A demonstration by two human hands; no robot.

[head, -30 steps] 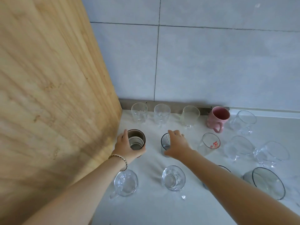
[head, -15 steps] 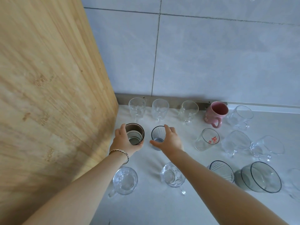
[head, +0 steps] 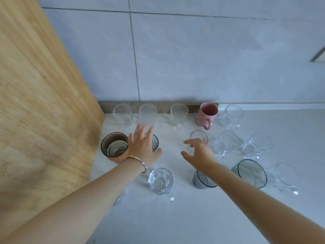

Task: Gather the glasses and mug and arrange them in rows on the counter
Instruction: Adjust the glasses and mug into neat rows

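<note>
My left hand hovers flat with fingers apart over a dark-rimmed striped glass, just right of the brown cup. My right hand is open with curled fingers in front of a clear glass with a red print. Along the wall stand three clear glasses, the pink mug and a handled glass. Two more handled glasses sit right of my right hand. A clear mug, a grey striped glass and a large grey glass stand nearer me.
A tall wooden panel closes off the left side of the pale counter. The grey tiled wall runs behind the back row. Another clear handled glass sits at the far right.
My left hand let go of the brown cup and moved right over the striped glass. My right hand left the striped glass and shifted right toward the red-print glass.
</note>
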